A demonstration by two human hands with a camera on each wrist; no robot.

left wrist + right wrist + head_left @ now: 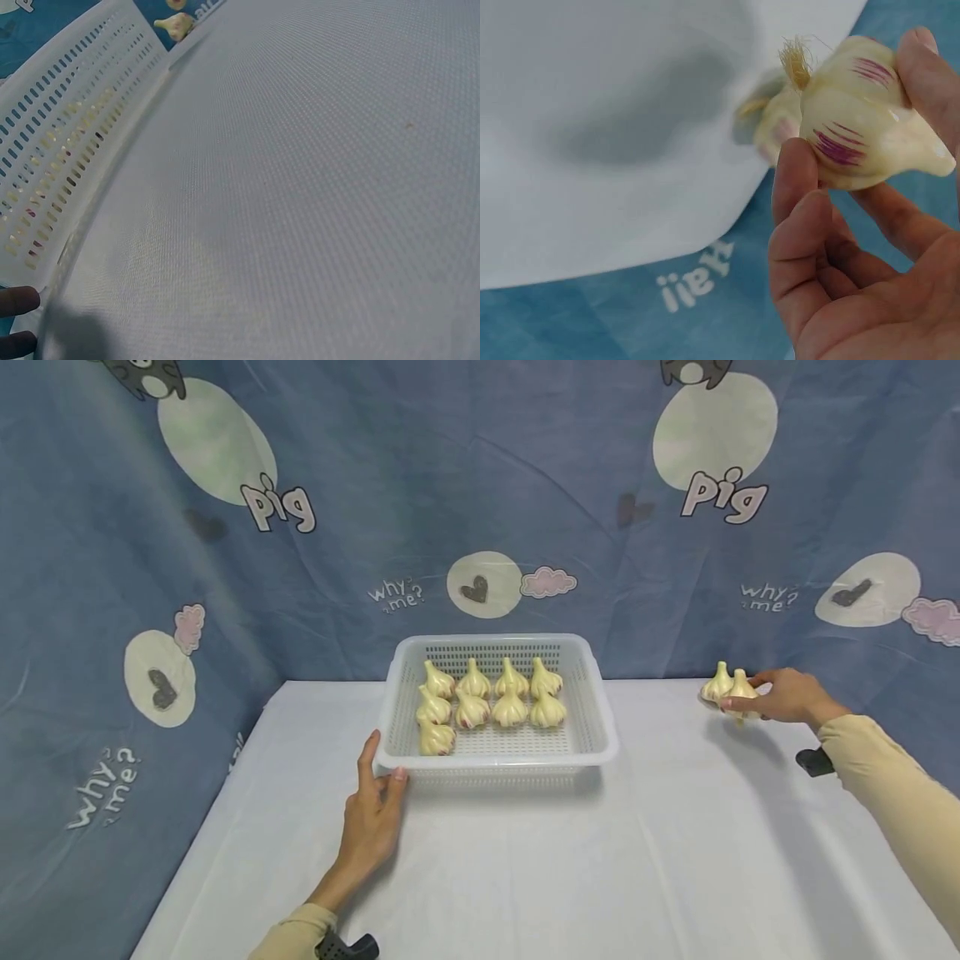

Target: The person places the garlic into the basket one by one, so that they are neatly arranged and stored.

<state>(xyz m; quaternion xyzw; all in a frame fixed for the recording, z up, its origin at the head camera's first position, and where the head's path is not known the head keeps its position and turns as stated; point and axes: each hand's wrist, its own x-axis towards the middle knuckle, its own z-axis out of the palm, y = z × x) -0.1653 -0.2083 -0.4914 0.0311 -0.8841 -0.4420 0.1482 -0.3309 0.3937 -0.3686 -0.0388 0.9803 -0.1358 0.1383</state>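
Observation:
On the right, my right hand (793,696) pinches a garlic bulb (859,124) between thumb and fingers; it has a pale skin, purple streaks and a tuft of roots. Just beyond it, a second garlic bulb (717,682) sits at the table's far edge, partly hidden in the right wrist view. My left hand (371,827) touches the front left corner of a white plastic basket (517,762), its index finger stretched along the side and its thumb at the front rim. Inside the basket, several garlic bulbs (510,710) stand in rows toward the left and back.
A white cloth (525,868) covers the table. Behind and to the left hangs a blue printed curtain (345,568), close to the basket's back rim. The right forearm casts a shadow across the right side of the cloth.

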